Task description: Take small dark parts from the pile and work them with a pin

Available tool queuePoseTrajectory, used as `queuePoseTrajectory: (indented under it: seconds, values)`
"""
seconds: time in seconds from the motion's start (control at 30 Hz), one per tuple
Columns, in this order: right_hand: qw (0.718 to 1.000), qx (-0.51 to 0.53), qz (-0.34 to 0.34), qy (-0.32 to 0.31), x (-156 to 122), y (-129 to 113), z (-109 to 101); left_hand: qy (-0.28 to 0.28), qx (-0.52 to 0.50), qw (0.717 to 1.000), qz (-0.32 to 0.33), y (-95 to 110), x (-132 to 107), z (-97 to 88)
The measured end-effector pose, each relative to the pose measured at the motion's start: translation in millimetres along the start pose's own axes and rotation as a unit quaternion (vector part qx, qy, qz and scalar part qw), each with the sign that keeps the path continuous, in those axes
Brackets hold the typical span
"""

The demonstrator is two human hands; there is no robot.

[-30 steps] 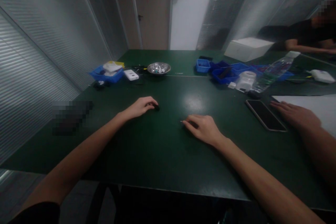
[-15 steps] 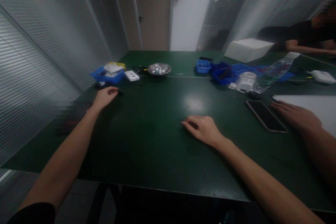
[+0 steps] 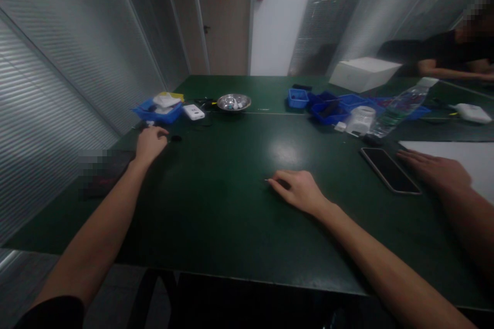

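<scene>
Over green table (image 3: 216, 226), pinching thin piece (image 3: 266, 180) in right hand (image 3: 297, 189), near one o'clock. Toward two, phone (image 3: 389, 170) beside another person's hand (image 3: 436, 169). At eleven, holding left hand (image 3: 150, 145) loosely curled, unclasped, with black piece (image 3: 176, 138) just beside, toward its three o'clock. Farther out, blue basket (image 3: 170, 115) at eleven, bowl (image 3: 233, 109) near twelve, blue bins (image 3: 328, 117) at one.

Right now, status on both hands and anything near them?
Left hand open, beside small black object, not touching. Right hand pinching thin item, mostly hidden. Another person's hand beside phone, off right.
</scene>
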State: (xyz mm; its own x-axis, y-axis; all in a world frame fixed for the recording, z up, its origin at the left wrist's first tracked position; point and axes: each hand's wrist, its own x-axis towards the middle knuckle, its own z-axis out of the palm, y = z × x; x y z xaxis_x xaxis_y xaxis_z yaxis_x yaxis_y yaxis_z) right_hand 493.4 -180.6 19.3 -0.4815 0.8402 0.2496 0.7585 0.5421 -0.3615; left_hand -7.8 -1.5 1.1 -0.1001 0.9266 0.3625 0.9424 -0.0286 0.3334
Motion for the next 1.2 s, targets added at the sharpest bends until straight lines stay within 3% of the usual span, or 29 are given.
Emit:
queuePoseTrajectory:
  seconds: [0.13,0.23,0.33,0.5,0.73,1.0,1.2]
  values:
    - [1.000,-0.002,0.001,0.000,0,1,1,-0.142,0.008,0.986,-0.091,-12,13,-4.3]
    - [1.000,-0.004,-0.003,0.004,0,2,2,-0.176,0.003,0.978,-0.112,-14,18,-5.3]
    - [1.000,-0.011,0.000,0.007,0,2,3,-0.160,0.002,0.980,-0.117,-9,16,-5.2]
    - [1.000,-0.009,-0.002,0.001,0,2,2,-0.052,-0.041,0.993,-0.098,-4,8,-7.5]
    - [1.000,-0.009,-0.001,0.005,0,2,2,-0.020,-0.134,0.987,-0.088,9,7,-5.8]
    - [1.000,-0.011,0.001,-0.001,0,2,2,-0.030,-0.126,0.991,-0.010,18,7,5.9]
    - [1.000,-0.009,0.000,-0.004,1,1,1,-0.062,-0.124,0.990,-0.038,7,8,13.5]
